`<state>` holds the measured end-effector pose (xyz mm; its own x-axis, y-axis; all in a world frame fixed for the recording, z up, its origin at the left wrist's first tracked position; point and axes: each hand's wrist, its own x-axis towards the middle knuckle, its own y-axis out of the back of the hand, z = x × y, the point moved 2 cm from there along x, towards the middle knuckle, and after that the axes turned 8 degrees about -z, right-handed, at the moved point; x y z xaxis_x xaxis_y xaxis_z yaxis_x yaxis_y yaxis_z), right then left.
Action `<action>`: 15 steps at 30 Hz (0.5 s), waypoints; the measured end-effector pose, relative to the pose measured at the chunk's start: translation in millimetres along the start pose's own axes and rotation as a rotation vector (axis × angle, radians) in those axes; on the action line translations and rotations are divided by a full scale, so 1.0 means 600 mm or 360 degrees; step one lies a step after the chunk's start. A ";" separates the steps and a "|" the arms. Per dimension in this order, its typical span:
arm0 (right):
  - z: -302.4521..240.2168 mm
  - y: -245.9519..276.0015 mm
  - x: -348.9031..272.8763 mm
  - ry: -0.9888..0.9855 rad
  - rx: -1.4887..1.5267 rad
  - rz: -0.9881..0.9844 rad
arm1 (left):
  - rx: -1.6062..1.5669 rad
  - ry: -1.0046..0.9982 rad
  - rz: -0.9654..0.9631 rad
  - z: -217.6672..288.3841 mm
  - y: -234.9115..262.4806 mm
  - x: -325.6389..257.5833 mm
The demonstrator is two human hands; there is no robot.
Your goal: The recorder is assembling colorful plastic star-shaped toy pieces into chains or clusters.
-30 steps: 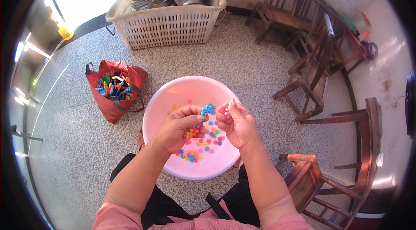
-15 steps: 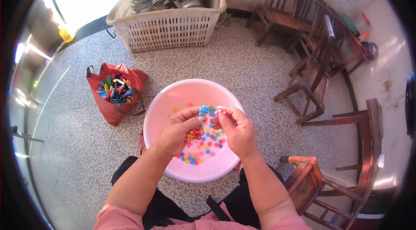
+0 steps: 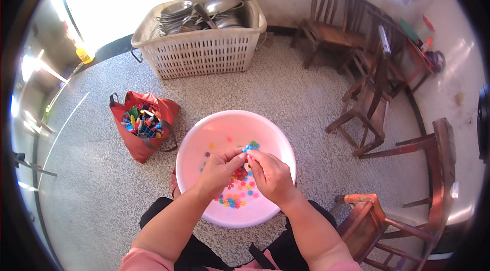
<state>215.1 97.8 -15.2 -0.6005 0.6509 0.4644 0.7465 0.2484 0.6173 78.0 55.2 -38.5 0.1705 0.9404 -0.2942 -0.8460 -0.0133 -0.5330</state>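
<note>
Over a pink plastic basin (image 3: pixel 201 136), my two hands meet at the fingertips. My left hand (image 3: pixel 218 173) is closed, pinching a small blue flower-shaped plastic piece (image 3: pixel 248 148). Fingers of my right hand (image 3: pixel 273 176) press against it, closed on a small pink flower-shaped piece mostly hidden by the fingertips. Beneath my left hand shows a cluster of red and yellow flower-shaped pieces (image 3: pixel 238 173); whether it hangs from that hand I cannot tell. Loose flower-shaped pieces (image 3: pixel 232 201) in several colours lie scattered on the basin's bottom.
Left of the basin stands a red bag (image 3: pixel 133 141) filled with toy bricks. Farther back is a white slatted basket (image 3: pixel 204 56) of metal pans and lids. Wooden chairs (image 3: pixel 334 31) line the right wall, one wooden seat (image 3: pixel 360 220) close beside my right leg.
My hands have come together, bringing the blue and pink pieces into contact or nearly so. The view has shifted, so the basin, bag and basket sit lower in it.
</note>
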 end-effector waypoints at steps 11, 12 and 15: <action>-0.011 -0.001 -0.001 -0.0146 0.0128 0.0020 | 0.0018 0.0035 -0.0042 0.015 -0.006 -0.010; -0.010 -0.004 0.004 -0.0134 0.0141 0.0014 | -0.0031 0.0090 -0.0044 0.016 -0.006 -0.011; -0.014 -0.005 0.003 -0.0500 0.0568 -0.0028 | -0.0275 0.0063 -0.0105 0.015 0.009 -0.011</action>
<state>209.5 92.0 -10.8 -0.5391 0.8163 0.2074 0.8220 0.4563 0.3409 67.6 52.0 -32.6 0.2453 0.9272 -0.2830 -0.7337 -0.0133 -0.6794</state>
